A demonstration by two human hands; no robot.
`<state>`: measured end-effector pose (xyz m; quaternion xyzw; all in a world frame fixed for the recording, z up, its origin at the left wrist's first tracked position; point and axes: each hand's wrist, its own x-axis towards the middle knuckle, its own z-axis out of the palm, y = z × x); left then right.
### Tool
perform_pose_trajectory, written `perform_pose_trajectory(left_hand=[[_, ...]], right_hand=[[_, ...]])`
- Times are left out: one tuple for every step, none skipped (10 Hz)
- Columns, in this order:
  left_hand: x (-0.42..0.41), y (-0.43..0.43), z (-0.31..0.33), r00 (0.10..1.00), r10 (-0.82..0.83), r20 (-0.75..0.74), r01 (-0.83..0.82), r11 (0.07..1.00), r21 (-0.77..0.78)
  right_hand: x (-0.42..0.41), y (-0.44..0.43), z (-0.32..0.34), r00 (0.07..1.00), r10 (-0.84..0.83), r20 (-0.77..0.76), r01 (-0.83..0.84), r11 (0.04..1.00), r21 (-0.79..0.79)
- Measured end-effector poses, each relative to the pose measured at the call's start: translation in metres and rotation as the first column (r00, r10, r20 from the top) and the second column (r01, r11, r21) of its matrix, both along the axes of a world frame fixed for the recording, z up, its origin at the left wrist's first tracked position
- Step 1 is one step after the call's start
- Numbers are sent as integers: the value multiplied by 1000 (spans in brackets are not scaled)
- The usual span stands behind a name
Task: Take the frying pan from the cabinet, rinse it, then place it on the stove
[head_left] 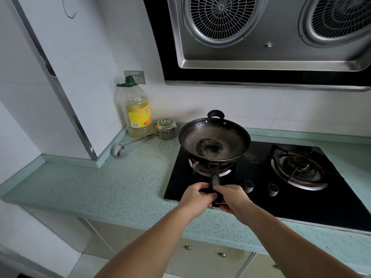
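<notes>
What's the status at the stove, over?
Left hand, right hand both grip the pan handle. Frying pan over the left burner, seating unclear. Oil bottle, tin on counter to its left.

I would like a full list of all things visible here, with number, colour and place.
stove: one, black, set in countertop
frying pan: one, black, over stove, left side
knobs: two, grey, stove front
oil bottle: one, yellow with green cap, back left corner
tin: one, silver with green lid, beside oil bottle
range hood: one, silver and black, above stove
countertop: one, pale green, around stove
left hand: one, gripping the frying pan
right hand: one, gripping the frying pan
</notes>
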<state>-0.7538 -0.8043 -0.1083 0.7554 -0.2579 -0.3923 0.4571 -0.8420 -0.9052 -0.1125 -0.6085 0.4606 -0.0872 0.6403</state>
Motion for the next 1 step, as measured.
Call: perform_pose_trajectory(left_hand=[[3, 2, 3, 996, 39, 82, -38, 999, -5]], right_hand=[[-1, 2, 3, 1000, 3, -31, -4, 999, -53]])
